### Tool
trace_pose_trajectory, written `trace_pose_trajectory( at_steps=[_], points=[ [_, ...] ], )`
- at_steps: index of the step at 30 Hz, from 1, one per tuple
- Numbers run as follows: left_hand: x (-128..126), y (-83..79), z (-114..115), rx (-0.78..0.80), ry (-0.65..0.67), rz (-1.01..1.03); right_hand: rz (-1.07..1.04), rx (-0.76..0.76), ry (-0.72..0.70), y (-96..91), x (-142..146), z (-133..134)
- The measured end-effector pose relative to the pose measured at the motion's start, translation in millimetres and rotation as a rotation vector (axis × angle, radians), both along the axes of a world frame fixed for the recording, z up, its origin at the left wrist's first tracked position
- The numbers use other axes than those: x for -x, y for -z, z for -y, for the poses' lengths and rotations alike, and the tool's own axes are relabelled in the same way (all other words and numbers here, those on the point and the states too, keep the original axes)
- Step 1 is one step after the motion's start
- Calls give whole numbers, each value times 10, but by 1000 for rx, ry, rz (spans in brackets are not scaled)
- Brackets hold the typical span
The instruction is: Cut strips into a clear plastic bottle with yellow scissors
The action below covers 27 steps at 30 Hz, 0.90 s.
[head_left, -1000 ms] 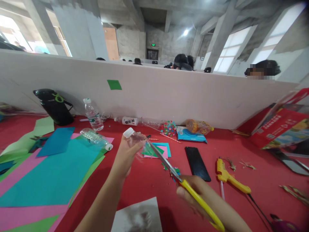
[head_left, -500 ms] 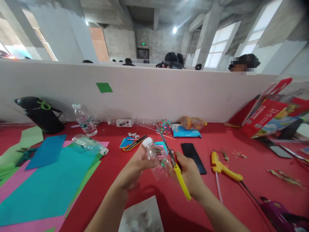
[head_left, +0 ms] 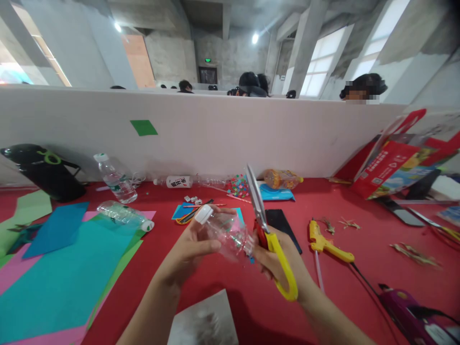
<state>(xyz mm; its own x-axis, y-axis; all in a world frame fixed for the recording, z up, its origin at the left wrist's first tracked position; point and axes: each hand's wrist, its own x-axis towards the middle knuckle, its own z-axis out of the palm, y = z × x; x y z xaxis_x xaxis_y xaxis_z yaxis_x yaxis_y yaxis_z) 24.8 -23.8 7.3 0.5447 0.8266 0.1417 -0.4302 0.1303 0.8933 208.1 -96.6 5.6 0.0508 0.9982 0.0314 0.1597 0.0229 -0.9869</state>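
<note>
My left hand [head_left: 189, 251] is closed round a small clear plastic bottle [head_left: 224, 232] with a white cap, held tilted above the red table [head_left: 359, 282]. My right hand [head_left: 278, 261] grips yellow-handled scissors [head_left: 268, 230]. Their blades point up and away, and their base touches the bottle's bottom end. The fingers of both hands meet under the bottle.
Sheets of teal, blue, pink and green paper [head_left: 68, 278] cover the left. Two other bottles [head_left: 115, 177] and a black flask [head_left: 39, 170] stand by the white partition [head_left: 215, 134]. A black phone [head_left: 282, 225], a yellow glue gun [head_left: 327, 242] and a purple tool [head_left: 413, 316] lie to the right.
The scissors swung from lying across the bottle to pointing upward at its bottom end. Both hands came together and nearer to me, and the view shifted right.
</note>
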Motion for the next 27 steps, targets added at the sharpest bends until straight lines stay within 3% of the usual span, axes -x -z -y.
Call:
trace_pose_trajectory(
  at_steps=[4,7,16,23,27],
  points=[
    [38,17,-14,-22,11,23,-365,-51,-154,55,-40,3],
    [68,18,-18,-53,35,12,-466,-96,-205,58,-69,0],
    [96,49,-30,-122,38,-53,-425,15,-140,-22,-55,-20],
    [36,64,-8,-195,-71,-188,-452,-94,-54,20,-15,-81],
    [-43,30,35,-131,-131,-240,-429,-175,49,105,9,-85]
  ],
)
